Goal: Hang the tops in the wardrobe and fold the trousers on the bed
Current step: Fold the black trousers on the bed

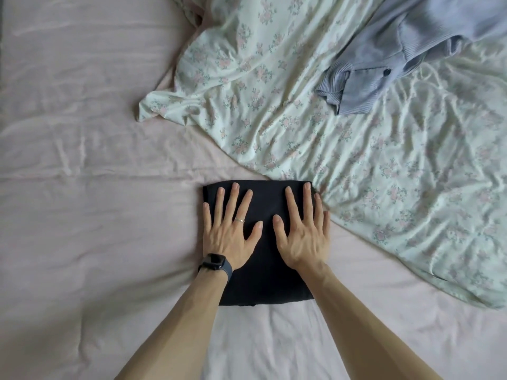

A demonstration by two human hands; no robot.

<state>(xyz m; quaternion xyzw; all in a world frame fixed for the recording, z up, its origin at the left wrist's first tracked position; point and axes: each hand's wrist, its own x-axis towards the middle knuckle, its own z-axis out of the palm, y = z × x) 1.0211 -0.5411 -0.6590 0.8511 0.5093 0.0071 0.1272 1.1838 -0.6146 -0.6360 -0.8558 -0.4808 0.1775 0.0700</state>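
Head view: folded dark trousers (pixel 263 259) lie as a neat rectangle on the pink sheet of the bed (pixel 82 187). Both palms press flat on them with fingers straight and spread, the left hand (pixel 233 231) wearing a ring and a dark wristwatch (pixel 215 263), the right hand (pixel 304 237) near the fold's right edge. A floral duvet (pixel 343 165) lies rumpled just beyond, touching the trousers' far right corner. On it rests a crumpled blue ribbed top (pixel 389 75), possibly a buttoned cardigan.
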